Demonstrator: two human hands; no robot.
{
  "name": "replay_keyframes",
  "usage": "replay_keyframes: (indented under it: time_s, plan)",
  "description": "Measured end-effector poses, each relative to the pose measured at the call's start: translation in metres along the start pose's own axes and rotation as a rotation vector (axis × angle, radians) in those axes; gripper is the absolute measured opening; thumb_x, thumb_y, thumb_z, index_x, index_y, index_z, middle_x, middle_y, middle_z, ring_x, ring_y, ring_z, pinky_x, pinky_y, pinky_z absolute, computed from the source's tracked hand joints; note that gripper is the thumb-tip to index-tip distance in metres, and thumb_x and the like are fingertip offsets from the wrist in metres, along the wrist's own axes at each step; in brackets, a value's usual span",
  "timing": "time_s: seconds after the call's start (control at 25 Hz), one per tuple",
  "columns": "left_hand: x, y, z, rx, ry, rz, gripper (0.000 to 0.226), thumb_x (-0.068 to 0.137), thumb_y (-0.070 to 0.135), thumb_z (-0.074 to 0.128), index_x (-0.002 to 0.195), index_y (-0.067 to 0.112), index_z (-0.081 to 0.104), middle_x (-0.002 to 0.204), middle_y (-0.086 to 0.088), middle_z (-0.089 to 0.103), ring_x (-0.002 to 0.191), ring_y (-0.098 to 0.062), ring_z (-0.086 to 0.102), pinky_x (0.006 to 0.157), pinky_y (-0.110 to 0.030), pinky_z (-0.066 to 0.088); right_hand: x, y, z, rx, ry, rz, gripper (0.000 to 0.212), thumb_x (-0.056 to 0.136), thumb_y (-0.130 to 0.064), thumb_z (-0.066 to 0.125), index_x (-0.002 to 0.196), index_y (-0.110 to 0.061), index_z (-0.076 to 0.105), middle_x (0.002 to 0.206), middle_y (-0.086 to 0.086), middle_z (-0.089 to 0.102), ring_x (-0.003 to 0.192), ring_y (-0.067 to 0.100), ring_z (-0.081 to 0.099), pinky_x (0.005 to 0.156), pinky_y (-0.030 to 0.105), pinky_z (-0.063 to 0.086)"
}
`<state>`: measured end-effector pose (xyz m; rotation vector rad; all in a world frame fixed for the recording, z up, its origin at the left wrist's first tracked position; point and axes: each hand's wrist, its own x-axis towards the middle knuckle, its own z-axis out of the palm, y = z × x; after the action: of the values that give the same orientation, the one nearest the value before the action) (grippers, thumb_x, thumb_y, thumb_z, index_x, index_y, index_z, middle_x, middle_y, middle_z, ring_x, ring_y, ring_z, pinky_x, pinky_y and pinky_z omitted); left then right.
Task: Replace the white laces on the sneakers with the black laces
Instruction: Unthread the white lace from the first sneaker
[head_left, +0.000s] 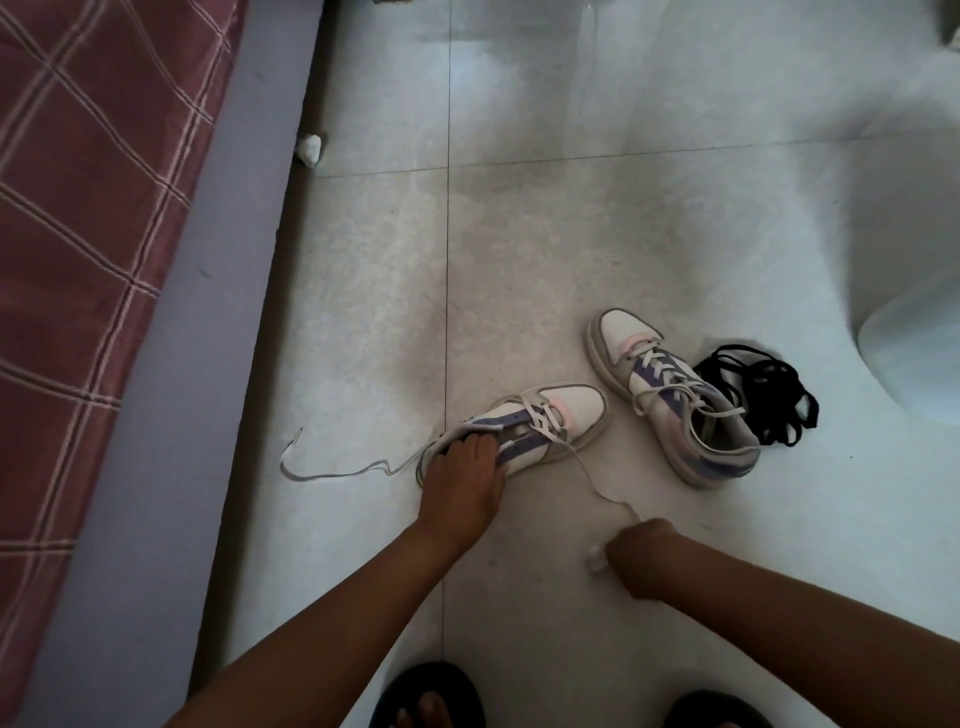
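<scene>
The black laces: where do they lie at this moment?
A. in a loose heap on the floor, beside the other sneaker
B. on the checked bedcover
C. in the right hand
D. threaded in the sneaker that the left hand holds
A: the black laces lie in a tangled heap on the floor, right beside the upright sneaker.

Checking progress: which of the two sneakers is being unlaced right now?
The sneaker nearer the bed, held by the left hand; its white lace trails loose across the floor. The other sneaker, beside the black laces, is untouched.
</scene>
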<state>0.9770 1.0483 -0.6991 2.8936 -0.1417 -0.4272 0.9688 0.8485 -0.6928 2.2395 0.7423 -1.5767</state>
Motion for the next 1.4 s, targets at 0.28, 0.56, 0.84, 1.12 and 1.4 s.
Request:
replay_keyframes:
  time_s: [0.28,0.56,0.84,1.12,1.4]
  plan:
    - [-0.022,0.049,-0.016,-0.615,-0.246,0.061,0.024,0.094,0.025,0.052,0.115,0.015,0.058,0.108,-0.005,0.064,0.096,-0.02,0.061,0.075,-0.02,0.043,0.004,0.016,-0.057,0.953,0.607,0.107,0.03,0.092,-0.049,0.044,0.091,-0.021,0.053,0.101,0.008,0.065,0.085,0.022,0.056,0.062,0.028,0.033]
    - [0.008,0.054,-0.013,-0.383,-0.201,-0.082,0.057,0.083,0.038,0.064,0.125,0.009,0.038,0.12,-0.008,0.047,0.102,-0.026,0.055,0.077,-0.036,0.047,0.014,0.0,-0.064,0.706,0.642,0.258,0.039,0.091,-0.035,0.046,0.119,-0.008,0.041,0.113,0.013,0.062,0.102,0.031,0.06,0.072,0.032,0.037]
    - [0.01,0.039,-0.01,-0.648,-0.151,-0.171,0.028,0.083,0.01,0.055,0.102,0.021,0.038,0.099,-0.005,0.053,0.082,-0.023,0.055,0.065,-0.032,0.042,0.012,0.019,-0.052,0.635,0.692,0.115,0.034,0.091,-0.017,0.045,0.123,-0.006,0.036,0.105,0.019,0.062,0.095,0.036,0.06,0.066,0.034,0.037]
    - [0.005,0.02,-0.005,-0.406,-0.177,0.105,0.044,0.095,0.011,0.044,0.136,0.025,0.044,0.112,-0.006,0.039,0.094,-0.022,0.051,0.082,-0.031,0.047,0.001,0.036,-0.031,0.529,0.814,-0.072,0.035,0.093,-0.018,0.045,0.127,-0.025,0.048,0.113,0.005,0.053,0.103,0.026,0.053,0.077,0.04,0.046]
    - [0.017,0.035,-0.011,-0.531,-0.194,-0.007,0.015,0.088,0.005,0.051,0.098,0.007,0.062,0.101,-0.004,0.033,0.094,-0.022,0.046,0.089,-0.034,0.043,0.009,0.026,-0.04,0.514,0.779,-0.017,0.018,0.09,-0.02,0.051,0.101,-0.019,0.065,0.117,0.005,0.044,0.112,0.025,0.041,0.089,0.036,0.04]
